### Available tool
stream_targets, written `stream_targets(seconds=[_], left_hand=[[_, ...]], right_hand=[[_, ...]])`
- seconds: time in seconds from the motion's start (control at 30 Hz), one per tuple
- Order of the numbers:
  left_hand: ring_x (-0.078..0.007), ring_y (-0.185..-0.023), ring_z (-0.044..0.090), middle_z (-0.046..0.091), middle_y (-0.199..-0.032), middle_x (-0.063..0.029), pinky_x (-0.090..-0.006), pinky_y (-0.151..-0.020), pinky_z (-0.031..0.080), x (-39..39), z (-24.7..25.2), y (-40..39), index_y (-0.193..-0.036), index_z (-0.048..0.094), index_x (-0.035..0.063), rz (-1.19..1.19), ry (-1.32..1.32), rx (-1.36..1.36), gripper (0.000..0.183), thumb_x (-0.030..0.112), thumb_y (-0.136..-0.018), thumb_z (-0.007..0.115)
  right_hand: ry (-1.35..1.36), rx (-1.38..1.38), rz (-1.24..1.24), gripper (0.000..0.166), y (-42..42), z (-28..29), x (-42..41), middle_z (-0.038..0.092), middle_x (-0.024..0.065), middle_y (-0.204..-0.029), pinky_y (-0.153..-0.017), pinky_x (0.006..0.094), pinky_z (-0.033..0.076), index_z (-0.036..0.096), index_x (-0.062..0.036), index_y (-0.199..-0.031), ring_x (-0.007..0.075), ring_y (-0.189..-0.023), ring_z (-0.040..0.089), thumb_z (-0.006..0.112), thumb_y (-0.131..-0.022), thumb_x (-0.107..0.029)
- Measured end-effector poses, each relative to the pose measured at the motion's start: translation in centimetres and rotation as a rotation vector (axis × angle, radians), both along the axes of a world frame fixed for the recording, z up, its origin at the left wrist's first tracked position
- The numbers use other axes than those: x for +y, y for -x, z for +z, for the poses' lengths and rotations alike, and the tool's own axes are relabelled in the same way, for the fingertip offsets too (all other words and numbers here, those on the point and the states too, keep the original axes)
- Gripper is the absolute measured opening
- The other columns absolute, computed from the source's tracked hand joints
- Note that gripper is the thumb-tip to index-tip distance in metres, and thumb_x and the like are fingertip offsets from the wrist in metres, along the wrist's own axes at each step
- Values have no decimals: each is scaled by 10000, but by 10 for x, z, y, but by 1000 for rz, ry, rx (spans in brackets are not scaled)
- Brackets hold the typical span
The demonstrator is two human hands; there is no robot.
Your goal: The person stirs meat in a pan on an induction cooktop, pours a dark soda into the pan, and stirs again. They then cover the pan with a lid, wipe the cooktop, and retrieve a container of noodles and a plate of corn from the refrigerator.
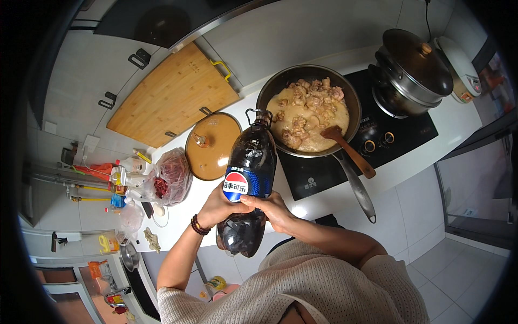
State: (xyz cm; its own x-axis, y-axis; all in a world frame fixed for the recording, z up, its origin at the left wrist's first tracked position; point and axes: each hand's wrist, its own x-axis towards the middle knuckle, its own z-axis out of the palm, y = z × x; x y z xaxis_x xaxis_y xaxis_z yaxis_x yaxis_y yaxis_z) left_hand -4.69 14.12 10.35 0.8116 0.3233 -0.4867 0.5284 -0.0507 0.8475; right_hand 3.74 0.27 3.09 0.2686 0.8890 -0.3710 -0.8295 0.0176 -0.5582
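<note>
Both my hands hold a large Pepsi bottle [253, 162] of dark cola in front of me, its neck towards the frying pan. My left hand [226, 206], with a beaded bracelet at the wrist, grips the label's left side; my right hand [269, 206] grips the right side, the thumbs close together. A dark wire-like handle rings the bottle's neck; whether a cap is on cannot be told. Beyond it, the frying pan [356, 105] on the cooktop holds pieces of meat [313, 99] in pale, cloudy liquid. A wooden spatula [350, 152] rests in the pan, its handle over the rim.
A lidded steamer pot [417, 73] stands on the black cooktop [299, 182], with a rice cooker [461, 69] behind. Left of the bottle are a glass pan lid [212, 146] and a plastic bag of dried red chillies [172, 178]. A wooden cutting board [174, 93] leans on the wall.
</note>
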Motion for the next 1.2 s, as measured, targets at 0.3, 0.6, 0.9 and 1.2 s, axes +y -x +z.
stream_targets(seconds=[0.3, 0.6, 0.9, 1.2], left_hand=[[-130, -913, 581, 618, -998, -35, -280, -831, 470, -3, 9, -6, -1107, 538, 22, 12, 48, 15, 577, 96, -610, 823], [-126, -916, 583, 621, -1000, -32, -279, -829, 472, -5, 10, -7, -1099, 547, 28, 12, 63, 1, 559, 87, -617, 825], [-129, -905, 590, 625, -991, -34, -281, -824, 479, -4, 8, -6, -1092, 552, 25, 17, 59, 60, 544, 83, -620, 816], [-129, -897, 594, 629, -985, -39, -278, -813, 488, -5, 7, -4, -1087, 556, 16, 30, 74, 47, 537, 75, -615, 805]], right_hand=[[-23, -27, -19, 507, -3, 1, 0, 648, 108, -948, -843, 319, 463, 608, 2, -1060, 175, -898, 618, 770, -717, -335], [-18, -11, -16, 493, -4, 1, -2, 646, 105, -957, -858, 318, 456, 609, -7, -1062, 174, -912, 613, 768, -723, -328], [-1, -3, -14, 479, -4, 3, -4, 650, 91, -944, -860, 315, 455, 614, -13, -1056, 163, -905, 612, 774, -720, -316], [45, -7, -16, 488, -2, 3, -5, 652, 94, -933, -844, 309, 466, 619, -4, -1031, 159, -887, 618, 784, -704, -325]])
